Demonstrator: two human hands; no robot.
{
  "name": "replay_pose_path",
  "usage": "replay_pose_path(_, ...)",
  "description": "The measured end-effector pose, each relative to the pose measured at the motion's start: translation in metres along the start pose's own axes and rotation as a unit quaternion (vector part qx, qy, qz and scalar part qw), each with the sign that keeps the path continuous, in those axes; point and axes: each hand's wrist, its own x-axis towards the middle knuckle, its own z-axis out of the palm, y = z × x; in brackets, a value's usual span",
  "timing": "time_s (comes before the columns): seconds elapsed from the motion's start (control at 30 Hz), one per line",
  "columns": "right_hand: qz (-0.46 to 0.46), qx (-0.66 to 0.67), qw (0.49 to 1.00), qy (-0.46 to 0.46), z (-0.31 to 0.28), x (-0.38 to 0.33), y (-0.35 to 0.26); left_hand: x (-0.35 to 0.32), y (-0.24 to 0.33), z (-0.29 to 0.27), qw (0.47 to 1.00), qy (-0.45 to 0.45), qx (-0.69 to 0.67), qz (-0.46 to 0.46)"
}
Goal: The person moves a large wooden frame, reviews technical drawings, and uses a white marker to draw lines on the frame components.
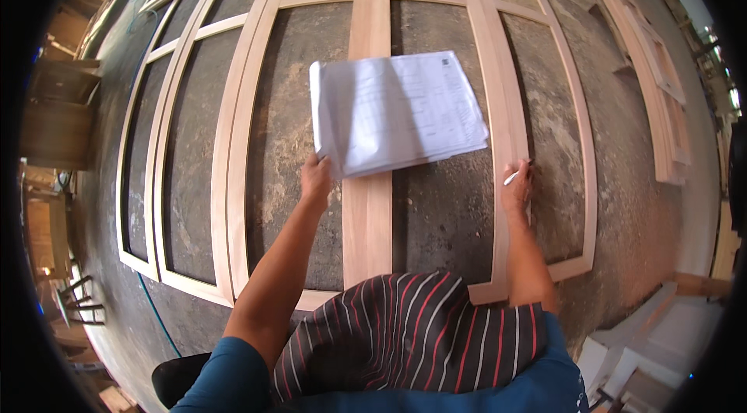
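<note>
My left hand [315, 174] grips the lower left corner of a stack of white paper sheets [401, 110] with faint line drawings on them. The stack hangs over the wide middle board of a pale wooden frame [367, 222]. In my right hand [517, 186], a slim white pen [510, 178] is pinched between the fingers. That hand is above the right upright [502, 113] of the frame, to the right of the papers. Whether it touches the wood, I cannot tell.
Several joined wooden frames lie flat on the stained concrete floor [440, 234]. Long timber pieces [634, 47] are stacked at the far right. A small stool [80, 300] stands at the left, near a green hose [159, 316]. White panels [654, 343] sit at the lower right.
</note>
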Motion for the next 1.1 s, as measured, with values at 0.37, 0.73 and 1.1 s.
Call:
replay_pose_path(0.37, 0.103, 0.011, 0.993, -0.058, -0.083, -0.143, 0.074, -0.104, -0.073, -0.11, 0.992, -0.028, 0.085, -0.091)
replay_pose_path(0.73, 0.042, 0.028, 0.998, -0.031, -0.078, -0.137, 0.104, -0.143, -0.131, -0.13, 0.968, -0.082, 0.235, 0.029)
replay_pose_path(1.1, 0.016, -0.02, 1.0, 0.017, -0.073, -0.106, -0.023, -0.156, -0.125, -0.105, 0.967, -0.035, 0.241, 0.078)
